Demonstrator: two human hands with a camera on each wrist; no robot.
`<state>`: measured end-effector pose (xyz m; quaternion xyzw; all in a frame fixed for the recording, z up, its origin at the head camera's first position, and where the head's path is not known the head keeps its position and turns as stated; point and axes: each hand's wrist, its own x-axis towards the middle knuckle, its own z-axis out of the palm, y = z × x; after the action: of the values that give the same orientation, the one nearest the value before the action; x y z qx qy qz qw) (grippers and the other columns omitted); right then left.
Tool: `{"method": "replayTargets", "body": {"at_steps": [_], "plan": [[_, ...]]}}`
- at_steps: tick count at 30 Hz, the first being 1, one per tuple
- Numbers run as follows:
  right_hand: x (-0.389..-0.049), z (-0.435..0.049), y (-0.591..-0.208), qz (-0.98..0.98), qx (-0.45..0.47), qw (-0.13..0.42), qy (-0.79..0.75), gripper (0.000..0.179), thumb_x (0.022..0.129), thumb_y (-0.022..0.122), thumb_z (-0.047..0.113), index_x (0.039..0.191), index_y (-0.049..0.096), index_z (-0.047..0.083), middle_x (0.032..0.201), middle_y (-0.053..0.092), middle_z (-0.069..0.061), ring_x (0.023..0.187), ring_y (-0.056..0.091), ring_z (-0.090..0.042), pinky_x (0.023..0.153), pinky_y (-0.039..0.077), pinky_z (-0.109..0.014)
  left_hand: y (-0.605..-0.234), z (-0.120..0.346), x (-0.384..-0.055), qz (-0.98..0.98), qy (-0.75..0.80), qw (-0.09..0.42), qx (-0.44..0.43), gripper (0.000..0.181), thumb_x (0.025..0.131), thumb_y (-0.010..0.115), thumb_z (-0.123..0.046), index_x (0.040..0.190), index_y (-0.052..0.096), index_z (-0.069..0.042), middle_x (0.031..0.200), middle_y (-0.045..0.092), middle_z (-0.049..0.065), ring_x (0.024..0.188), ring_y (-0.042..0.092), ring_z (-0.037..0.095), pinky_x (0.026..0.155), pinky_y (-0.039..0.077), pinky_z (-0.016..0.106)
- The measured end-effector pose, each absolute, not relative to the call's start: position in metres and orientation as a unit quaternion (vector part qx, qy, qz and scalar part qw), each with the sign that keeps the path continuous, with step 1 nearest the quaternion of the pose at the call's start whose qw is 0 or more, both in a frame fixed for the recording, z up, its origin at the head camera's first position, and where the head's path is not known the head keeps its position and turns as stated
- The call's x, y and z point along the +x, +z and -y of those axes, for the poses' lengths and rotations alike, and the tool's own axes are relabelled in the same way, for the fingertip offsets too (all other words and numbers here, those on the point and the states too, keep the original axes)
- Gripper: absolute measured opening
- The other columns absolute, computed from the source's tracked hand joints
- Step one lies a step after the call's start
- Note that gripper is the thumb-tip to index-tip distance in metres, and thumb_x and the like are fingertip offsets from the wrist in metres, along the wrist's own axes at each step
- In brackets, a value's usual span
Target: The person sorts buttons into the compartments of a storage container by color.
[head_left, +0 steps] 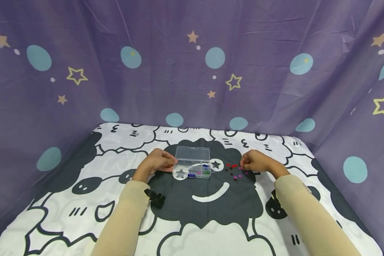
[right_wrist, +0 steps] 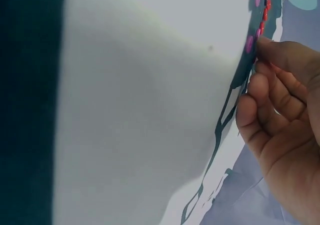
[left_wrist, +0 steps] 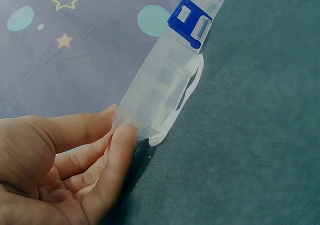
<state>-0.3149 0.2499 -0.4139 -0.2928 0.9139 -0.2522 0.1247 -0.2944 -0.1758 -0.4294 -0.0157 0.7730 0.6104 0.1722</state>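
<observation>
A clear plastic compartment box (head_left: 192, 170) stands with its lid raised on the dark part of the cloth, with some small blue, green and pink pieces inside. Its left end is pinched between thumb and fingers of my left hand (head_left: 161, 160); in the left wrist view a blue latch (left_wrist: 190, 21) shows on its front. Right of the box my right hand (head_left: 256, 161) reaches down to loose small beads. Thumb and fingertips meet beside a pink bead (right_wrist: 258, 33); whether they grip it is hidden. Red beads (head_left: 233, 166) and dark brown ones (head_left: 231, 174) lie close by.
A white cloth (head_left: 83, 209) with black cartoon faces covers the table. Purple curtains (head_left: 179, 89) with stars and ovals rise behind and on both sides. More pink rings (head_left: 240, 176) lie just in front of the right hand.
</observation>
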Motion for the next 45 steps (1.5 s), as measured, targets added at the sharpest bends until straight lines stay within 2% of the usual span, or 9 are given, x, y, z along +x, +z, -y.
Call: {"method": "replayTargets", "body": {"at_steps": [12,26,45], "plan": [[-0.318,-0.245,-0.415,-0.915,-0.299,0.126,-0.240,0.007,0.086,0.077,0.002,0.086,0.072,0.006,0.071,0.068,0.005,0.066,0.060,-0.009,0.060,0.051,-0.025,-0.428,0.176,-0.294,-0.772,0.612,0.171,-0.019,0.019,0.093,0.076,-0.003,0.109,0.073,0.006,0.099,0.071,0.018,0.071,0.074,0.020,0.071,0.066,0.034],[-0.316,-0.245,-0.412,-0.908,-0.314,0.140,-0.239,0.009,0.092,0.068,-0.001,0.086,0.071,0.005,0.073,0.066,0.006,0.065,0.056,-0.007,0.056,0.048,-0.022,-0.425,0.176,-0.291,-0.772,0.612,0.170,-0.022,0.018,0.093,0.075,-0.002,0.109,0.074,0.006,0.098,0.071,0.018,0.072,0.074,0.021,0.071,0.066,0.034],[-0.311,-0.230,-0.413,-0.900,-0.339,0.095,-0.256,0.011,0.094,0.063,0.000,0.086,0.069,0.005,0.067,0.057,0.011,0.057,0.049,-0.003,0.053,0.042,-0.021,-0.426,0.175,-0.291,-0.769,0.616,0.173,-0.020,0.018,0.094,0.074,-0.001,0.110,0.074,0.007,0.093,0.070,0.017,0.068,0.073,0.019,0.069,0.066,0.033]]}}
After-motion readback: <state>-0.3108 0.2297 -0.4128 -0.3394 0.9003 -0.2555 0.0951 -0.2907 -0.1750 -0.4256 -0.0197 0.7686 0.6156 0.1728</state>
